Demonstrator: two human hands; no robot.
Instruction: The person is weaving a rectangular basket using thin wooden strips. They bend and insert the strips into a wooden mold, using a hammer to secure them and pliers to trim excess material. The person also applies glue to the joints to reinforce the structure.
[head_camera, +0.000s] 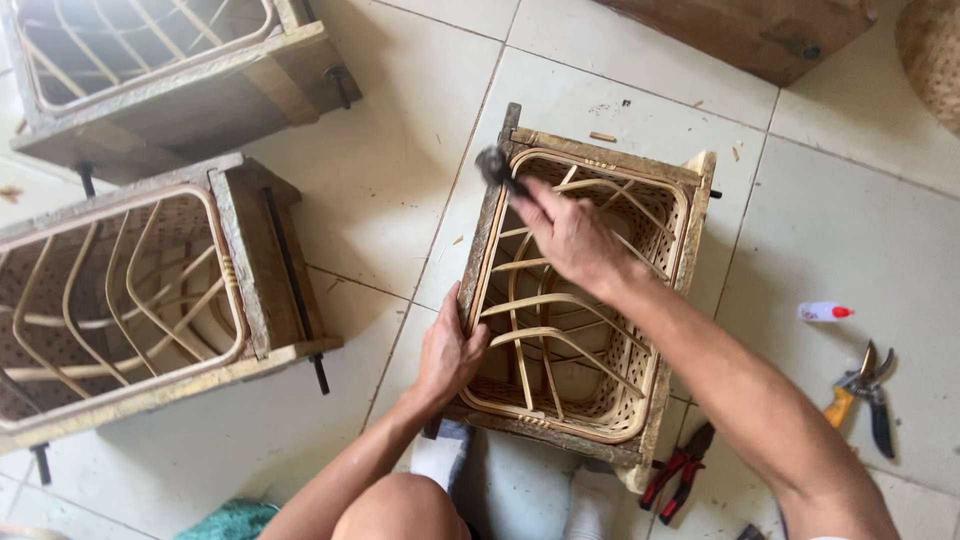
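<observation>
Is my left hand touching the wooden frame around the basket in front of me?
Touching. The head view shows the left hand gripping the near left edge of the wooden frame, fingers curled over its rim beside the woven basket.

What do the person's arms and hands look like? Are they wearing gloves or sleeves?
No gloves and no sleeves show. The left hand and right hand are bare, and both forearms are uncovered all the way to the picture's edge. No watch, ring or bracelet can be seen. Lower down, white socks are worn.
</observation>
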